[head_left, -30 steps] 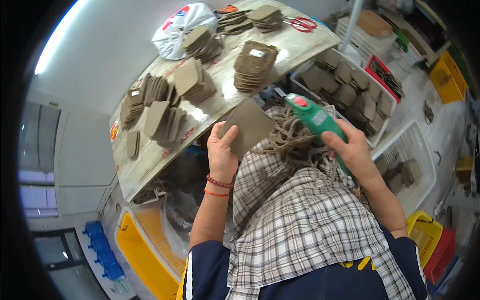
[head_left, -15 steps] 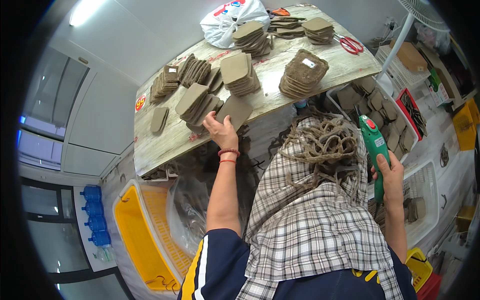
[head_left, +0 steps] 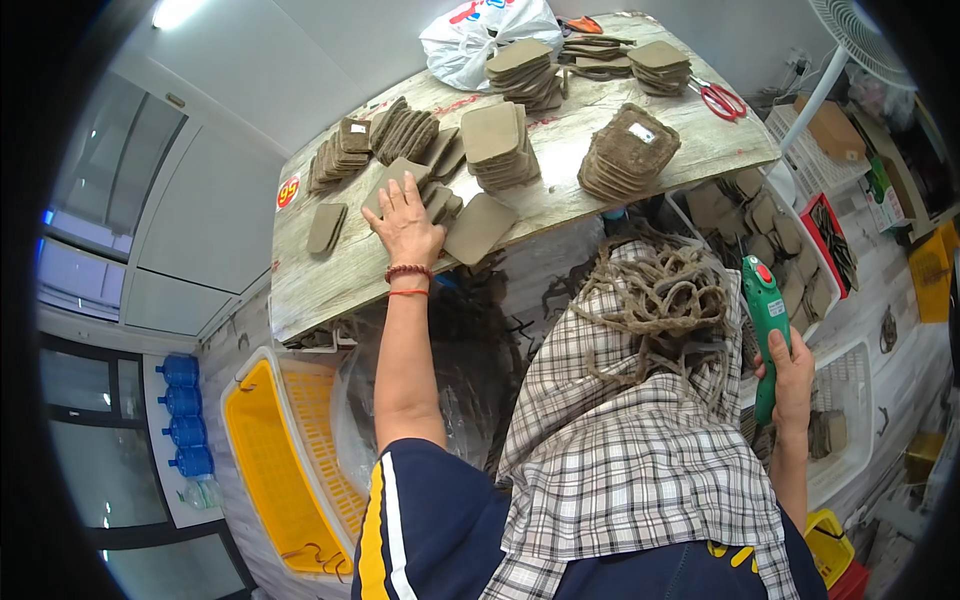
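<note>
My left hand [head_left: 405,225] lies flat, fingers spread, on a small heap of brown felt-like pads [head_left: 400,180] near the front left of the wooden table [head_left: 320,280]. A single loose pad [head_left: 480,227] sits just right of that hand at the table's edge. My right hand [head_left: 790,375] grips a green hand tool [head_left: 765,310] with a red button, held upright to the right of my lap. A tangle of brown cord [head_left: 665,300] rests on the plaid cloth [head_left: 640,450] over my lap.
Several stacks of brown pads [head_left: 505,145] cover the table, with one tall stack [head_left: 628,155] at the right, a white plastic bag [head_left: 490,30] at the back and red scissors [head_left: 718,98]. A yellow crate [head_left: 275,450] stands lower left. White baskets of pads [head_left: 760,220] sit right.
My left hand has let go of the pad it held and moved left onto the heap. My right hand has lowered the green tool to my right side. The view has swung left.
</note>
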Demonstrator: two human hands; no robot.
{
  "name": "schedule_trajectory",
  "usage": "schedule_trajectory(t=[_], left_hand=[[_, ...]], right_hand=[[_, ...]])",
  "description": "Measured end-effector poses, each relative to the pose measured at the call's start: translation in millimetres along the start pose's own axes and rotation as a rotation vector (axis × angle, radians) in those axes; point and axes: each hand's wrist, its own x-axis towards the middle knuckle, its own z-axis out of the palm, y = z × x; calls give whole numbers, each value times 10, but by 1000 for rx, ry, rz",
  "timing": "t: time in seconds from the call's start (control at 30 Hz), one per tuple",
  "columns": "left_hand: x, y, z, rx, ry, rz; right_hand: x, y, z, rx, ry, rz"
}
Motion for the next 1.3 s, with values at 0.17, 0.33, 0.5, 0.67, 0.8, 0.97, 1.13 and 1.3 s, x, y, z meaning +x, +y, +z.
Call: schedule_trajectory(t=[0.17, 0.33, 0.5, 0.67, 0.8, 0.97, 1.13, 1.3], left_hand=[[-56, -230, 393, 73, 124, -44], [112, -867, 610, 128, 208, -92], [155, -1065, 428, 76, 130, -85], [-80, -919, 34, -13, 163, -92], [-208, -498, -14, -216, 543, 79], [-413, 1002, -587, -932, 444, 246], [-189, 2115, -821, -791, 472, 445], [-74, 2448, -645, -662, 318, 513]], right_hand=[[-6, 37, -40, -41, 9, 22], [23, 16, -98, -31, -1, 24], [21, 47, -125, 18, 79, 44], [44, 90, -152, 33, 68, 41], [8, 73, -128, 29, 106, 80], [16, -50, -8, 8, 54, 65], [-28, -82, 89, -4, 54, 14], [-51, 7, 4, -25, 43, 26]])
